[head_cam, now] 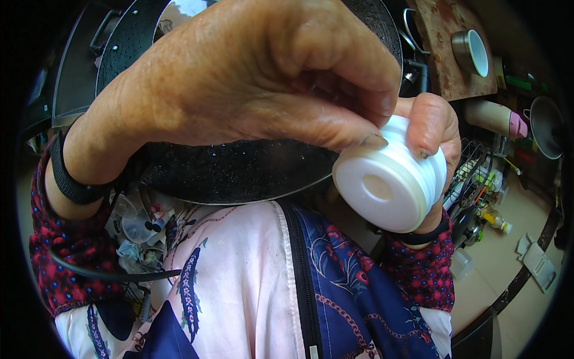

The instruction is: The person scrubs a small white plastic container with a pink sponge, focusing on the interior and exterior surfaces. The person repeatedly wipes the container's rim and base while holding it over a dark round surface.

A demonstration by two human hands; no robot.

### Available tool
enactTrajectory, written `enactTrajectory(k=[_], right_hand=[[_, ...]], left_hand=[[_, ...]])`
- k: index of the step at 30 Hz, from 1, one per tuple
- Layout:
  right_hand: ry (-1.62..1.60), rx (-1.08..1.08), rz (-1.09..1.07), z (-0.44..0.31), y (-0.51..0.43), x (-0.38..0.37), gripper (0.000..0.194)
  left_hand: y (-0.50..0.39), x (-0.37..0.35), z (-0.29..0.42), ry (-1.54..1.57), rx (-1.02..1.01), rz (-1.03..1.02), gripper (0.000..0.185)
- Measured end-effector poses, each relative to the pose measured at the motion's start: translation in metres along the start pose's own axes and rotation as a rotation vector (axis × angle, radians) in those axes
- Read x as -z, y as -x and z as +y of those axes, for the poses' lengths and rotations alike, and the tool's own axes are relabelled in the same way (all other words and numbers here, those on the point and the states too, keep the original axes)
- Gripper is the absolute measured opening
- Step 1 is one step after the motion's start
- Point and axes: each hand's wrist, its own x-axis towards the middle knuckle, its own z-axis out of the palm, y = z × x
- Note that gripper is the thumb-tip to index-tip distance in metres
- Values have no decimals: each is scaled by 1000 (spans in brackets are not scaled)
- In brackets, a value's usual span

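My right hand (pixel 432 123) is closed around a white plastic jar (pixel 430 175) with a ridged side, which is tilted so that a round end with a shallow recess faces the camera. Reaching across from the left, my left hand (pixel 278 85) has its fingers curled and its thumb tip against the jar's upper edge. Whether anything sits between that thumb and the fingers is hidden. Behind and below the left hand lies a large black wok (pixel 233 175), its surface wet with drops.
A stained wooden board (pixel 441 27) at the upper right bears a metal bowl (pixel 471 53). On the right are a wire basket (pixel 468 157), a yellow bottle (pixel 495 220) and a hanging pan (pixel 547 128). Plastic containers (pixel 136 229) crowd the lower left. A black cable (pixel 112 274) crosses my left sleeve.
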Motion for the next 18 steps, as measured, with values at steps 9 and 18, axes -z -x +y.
enactTrajectory(k=[9, 18], right_hand=[[427, 20, -79, -5, -3, -2, 35], [621, 266, -237, 0, -10, 4, 16]], left_hand=[[3, -10, -15, 40, -188, 153, 15], [2, -21, -12, 164, -185, 311, 15]])
